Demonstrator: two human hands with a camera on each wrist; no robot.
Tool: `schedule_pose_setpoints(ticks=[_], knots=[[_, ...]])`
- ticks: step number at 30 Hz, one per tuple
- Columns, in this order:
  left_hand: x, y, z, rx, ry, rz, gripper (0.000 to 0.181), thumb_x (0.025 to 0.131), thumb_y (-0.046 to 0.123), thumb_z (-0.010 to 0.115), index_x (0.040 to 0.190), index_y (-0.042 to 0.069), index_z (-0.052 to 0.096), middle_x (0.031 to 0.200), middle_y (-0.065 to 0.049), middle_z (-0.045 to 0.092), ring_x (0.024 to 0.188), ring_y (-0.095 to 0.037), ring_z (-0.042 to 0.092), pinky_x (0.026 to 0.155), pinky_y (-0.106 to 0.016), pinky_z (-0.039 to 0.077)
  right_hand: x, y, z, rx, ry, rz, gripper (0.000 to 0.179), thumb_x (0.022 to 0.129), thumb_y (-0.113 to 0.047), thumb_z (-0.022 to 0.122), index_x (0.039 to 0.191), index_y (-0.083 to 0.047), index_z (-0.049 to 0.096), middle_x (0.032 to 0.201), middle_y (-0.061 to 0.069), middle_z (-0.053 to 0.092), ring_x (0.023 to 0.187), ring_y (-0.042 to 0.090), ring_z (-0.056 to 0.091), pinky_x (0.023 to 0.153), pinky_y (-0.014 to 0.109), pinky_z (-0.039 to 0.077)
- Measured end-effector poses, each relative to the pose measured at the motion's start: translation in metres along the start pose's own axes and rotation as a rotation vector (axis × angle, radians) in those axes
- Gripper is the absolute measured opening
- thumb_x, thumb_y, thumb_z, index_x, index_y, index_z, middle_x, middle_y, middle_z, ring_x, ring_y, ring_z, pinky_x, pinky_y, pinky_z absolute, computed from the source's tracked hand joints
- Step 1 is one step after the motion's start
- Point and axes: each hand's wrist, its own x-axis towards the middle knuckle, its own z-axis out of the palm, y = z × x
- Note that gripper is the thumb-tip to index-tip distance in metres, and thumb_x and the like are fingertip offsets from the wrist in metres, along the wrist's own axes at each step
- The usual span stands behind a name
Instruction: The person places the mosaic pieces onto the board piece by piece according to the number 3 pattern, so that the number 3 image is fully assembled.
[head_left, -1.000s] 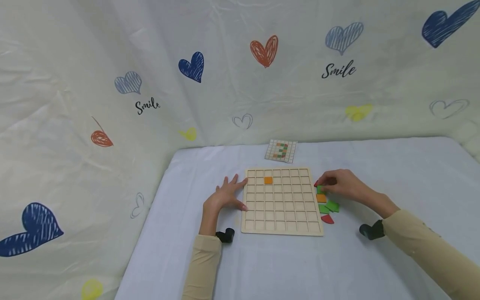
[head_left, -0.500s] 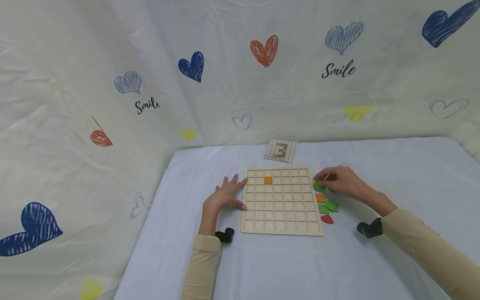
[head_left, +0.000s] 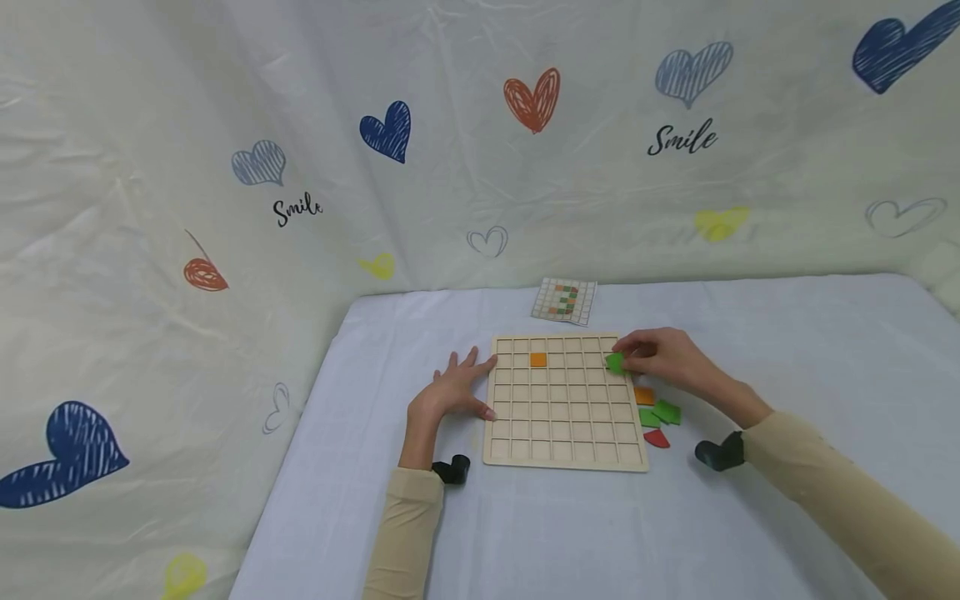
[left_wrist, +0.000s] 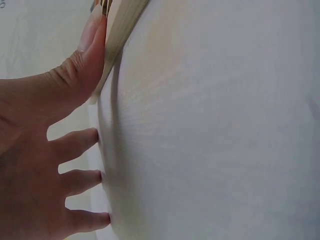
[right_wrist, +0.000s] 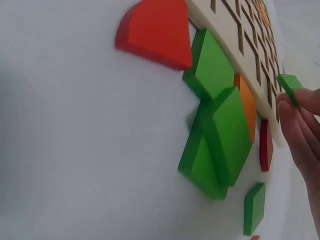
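Note:
My right hand [head_left: 667, 358] pinches a small green tile [head_left: 615, 362] over the upper right edge of a wooden grid board [head_left: 555, 417]. The right wrist view shows the green tile [right_wrist: 289, 82] between thumb and fingertips. My left hand [head_left: 450, 392] lies at the board's left edge with fingers spread; its thumb [left_wrist: 90, 50] rests against the side of the board. One orange tile [head_left: 538, 360] sits in a cell of the second row. Right of the board lie a loose orange tile [head_left: 644, 396], several green tiles [head_left: 666, 412] and a red rounded piece [head_left: 657, 438].
Behind the board lies a printed pattern card [head_left: 564, 301]. In the right wrist view, another red piece [right_wrist: 266, 145] and a separate green tile [right_wrist: 255, 209] lie farther along. A white cloth [head_left: 525, 533] covers the table, and a heart-print curtain [head_left: 435, 208] hangs behind.
My right hand has picked up the green tile from the loose pieces and moved it left and slightly away, over the board's right edge. The left hand has stayed in place.

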Motion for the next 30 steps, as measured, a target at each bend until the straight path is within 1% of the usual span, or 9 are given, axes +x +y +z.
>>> schedule_pose_setpoints(ticks=[3, 5, 8, 11, 14, 19, 22, 27, 30], knots=[[0.000, 0.000, 0.000, 0.006, 0.002, -0.002, 0.105, 0.075, 0.029, 0.092, 0.162, 0.026, 0.034, 0.174, -0.010, 0.010, 0.160, -0.041, -0.004, 0.125, -0.069, 0.005, 0.005, -0.004, 0.005, 0.028, -0.003, 0.010, 0.029, 0.092, -0.012, 0.074, 0.120, -0.002, 0.073, 0.101, 0.009, 0.075, 0.088, 0.021, 0.066, 0.070, 0.023, 0.055], [0.001, 0.000, 0.001, 0.009, 0.003, -0.003, 0.105, 0.075, 0.029, 0.092, 0.162, 0.025, 0.035, 0.174, -0.011, 0.011, 0.160, -0.042, -0.004, 0.125, -0.069, 0.006, 0.008, -0.006, 0.008, 0.040, -0.004, 0.011, 0.031, 0.091, -0.011, 0.074, 0.121, -0.001, 0.072, 0.102, 0.011, 0.075, 0.090, 0.023, 0.068, 0.070, 0.024, 0.056], [0.002, -0.001, 0.001, 0.010, -0.001, -0.005, 0.105, 0.075, 0.029, 0.092, 0.163, 0.026, 0.034, 0.174, -0.010, 0.010, 0.160, -0.041, -0.005, 0.125, -0.069, 0.005, 0.014, -0.010, 0.013, 0.046, 0.003, 0.020, 0.032, 0.091, -0.013, 0.075, 0.120, -0.002, 0.073, 0.107, 0.014, 0.076, 0.095, 0.026, 0.071, 0.075, 0.031, 0.059], [0.002, -0.001, 0.002, 0.014, -0.003, -0.008, 0.105, 0.075, 0.029, 0.092, 0.163, 0.027, 0.033, 0.174, -0.008, 0.009, 0.160, -0.040, -0.005, 0.125, -0.068, 0.005, 0.019, -0.013, 0.018, 0.046, 0.004, 0.016, 0.032, 0.091, -0.015, 0.076, 0.120, -0.002, 0.074, 0.110, 0.015, 0.076, 0.100, 0.028, 0.074, 0.084, 0.039, 0.060], [0.002, 0.000, 0.002, 0.012, -0.003, -0.008, 0.106, 0.075, 0.029, 0.092, 0.163, 0.027, 0.032, 0.174, -0.008, 0.009, 0.160, -0.040, -0.006, 0.125, -0.068, 0.004, 0.023, -0.016, 0.022, 0.057, -0.005, 0.003, 0.034, 0.091, -0.017, 0.078, 0.121, -0.002, 0.074, 0.107, 0.014, 0.076, 0.100, 0.029, 0.074, 0.088, 0.043, 0.060], [0.001, 0.001, 0.001, 0.006, -0.007, -0.009, 0.105, 0.076, 0.028, 0.091, 0.163, 0.027, 0.032, 0.174, -0.008, 0.008, 0.160, -0.040, -0.006, 0.125, -0.068, 0.004, 0.031, -0.023, 0.029, 0.081, -0.017, 0.001, 0.035, 0.090, -0.017, 0.079, 0.120, 0.000, 0.074, 0.100, 0.011, 0.077, 0.095, 0.025, 0.073, 0.084, 0.037, 0.058], [0.000, 0.001, 0.001, 0.013, -0.008, -0.004, 0.105, 0.076, 0.028, 0.091, 0.163, 0.027, 0.032, 0.174, -0.008, 0.009, 0.160, -0.040, -0.005, 0.125, -0.068, 0.005, 0.035, -0.026, 0.033, 0.093, -0.024, 0.007, 0.035, 0.091, -0.018, 0.079, 0.121, 0.000, 0.074, 0.100, 0.011, 0.077, 0.093, 0.023, 0.072, 0.085, 0.037, 0.057], [0.000, 0.001, 0.000, 0.011, -0.013, 0.007, 0.105, 0.077, 0.027, 0.091, 0.163, 0.025, 0.031, 0.174, -0.007, 0.009, 0.160, -0.038, -0.002, 0.125, -0.068, 0.005, 0.041, -0.031, 0.039, 0.107, -0.036, -0.039, 0.035, 0.091, -0.015, 0.079, 0.121, 0.002, 0.073, 0.101, 0.013, 0.078, 0.091, 0.023, 0.073, 0.088, 0.041, 0.057], [0.000, 0.000, 0.000, 0.012, -0.018, 0.014, 0.105, 0.078, 0.026, 0.090, 0.164, 0.023, 0.031, 0.174, -0.007, 0.010, 0.161, -0.035, 0.000, 0.126, -0.066, 0.006, 0.043, -0.033, 0.042, 0.112, -0.043, -0.054, 0.035, 0.091, -0.014, 0.079, 0.121, 0.002, 0.073, 0.101, 0.013, 0.078, 0.090, 0.021, 0.072, 0.085, 0.037, 0.057]])
